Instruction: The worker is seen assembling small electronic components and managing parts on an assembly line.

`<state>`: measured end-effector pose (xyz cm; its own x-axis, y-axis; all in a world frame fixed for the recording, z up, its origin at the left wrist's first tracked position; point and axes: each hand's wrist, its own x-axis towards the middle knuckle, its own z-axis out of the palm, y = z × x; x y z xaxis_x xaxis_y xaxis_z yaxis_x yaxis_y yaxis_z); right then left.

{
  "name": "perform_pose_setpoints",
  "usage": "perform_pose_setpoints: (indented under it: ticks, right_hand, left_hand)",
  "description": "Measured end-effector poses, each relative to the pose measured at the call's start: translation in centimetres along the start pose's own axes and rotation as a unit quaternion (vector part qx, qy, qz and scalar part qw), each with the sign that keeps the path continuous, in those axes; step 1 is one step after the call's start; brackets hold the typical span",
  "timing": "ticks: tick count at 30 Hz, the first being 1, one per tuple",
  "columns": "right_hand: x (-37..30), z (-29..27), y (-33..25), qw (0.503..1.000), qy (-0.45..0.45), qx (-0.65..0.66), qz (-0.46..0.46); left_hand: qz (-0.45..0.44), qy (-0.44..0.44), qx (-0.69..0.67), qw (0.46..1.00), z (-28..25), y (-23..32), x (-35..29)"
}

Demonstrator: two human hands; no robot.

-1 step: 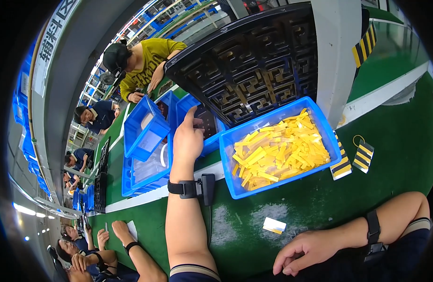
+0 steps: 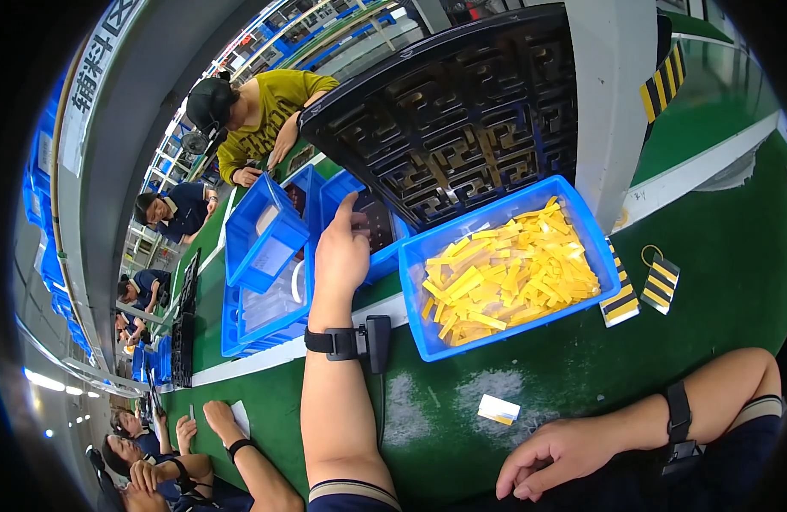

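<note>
My left hand (image 2: pixel 341 253) reaches forward over the near edge of a blue bin (image 2: pixel 338 189) holding dark, dotted pieces (image 2: pixel 375 224). Its index finger is stretched out and the thumb stands apart; the other fingers are partly hidden, and no held thing shows. My right hand (image 2: pixel 564 456) hangs loosely bent near the table's front edge, open and holding nothing visible. A small white-and-yellow piece (image 2: pixel 499 409) lies on the green table just beyond it. Between and beyond my hands stands a blue bin (image 2: pixel 417 320) filled with yellow strips (image 2: pixel 509 277).
A black moulded tray (image 2: pixel 462 111) leans upright behind the yellow strips, beside a grey post (image 2: pixel 611 102). Smaller blue bins (image 2: pixel 265 235) stack left of my left hand. Striped tags (image 2: pixel 661 282) lie at right. A person's hand (image 2: pixel 218 418) rests on the table at left; another person (image 2: pixel 265 119) works opposite.
</note>
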<state>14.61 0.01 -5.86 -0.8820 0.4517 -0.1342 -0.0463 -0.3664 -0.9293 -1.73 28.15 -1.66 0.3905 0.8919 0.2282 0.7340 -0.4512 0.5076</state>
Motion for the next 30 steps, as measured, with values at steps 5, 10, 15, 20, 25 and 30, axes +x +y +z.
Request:
perform_pose_setpoints:
  ticks: [5, 10, 15, 20, 25, 30]
  right_hand:
    - [0.3, 0.1, 0.4, 1.0, -0.007, 0.016, -0.005]
    - [0.2, 0.7, 0.5, 0.998, 0.034, 0.024, -0.048]
    - [0.0, 0.1, 0.2, 1.0, 0.004, 0.01, -0.012]
    - [0.2, 0.8, 0.5, 0.997, 0.04, 0.027, -0.056]
    - [0.1, 0.6, 0.6, 0.997, 0.042, 0.011, -0.059]
    - [0.2, 0.6, 0.7, 0.997, 0.04, 0.002, -0.063]
  left_hand:
    - [0.092, -0.058, -0.013, 0.994, 0.6, -3.1, 1.6]
    - [0.073, -0.129, -0.091, 0.985, 0.8, -3.6, 2.0]
    - [0.026, 0.005, 0.0, 1.0, 0.2, 0.0, 0.0]
    - [0.0, 0.017, 0.033, 0.999, -0.2, -0.5, -0.1]
    - [-0.001, 0.02, 0.011, 1.0, 0.1, -0.2, 0.0]
    - [0.045, 0.035, 0.017, 0.998, 0.4, -1.2, 0.4]
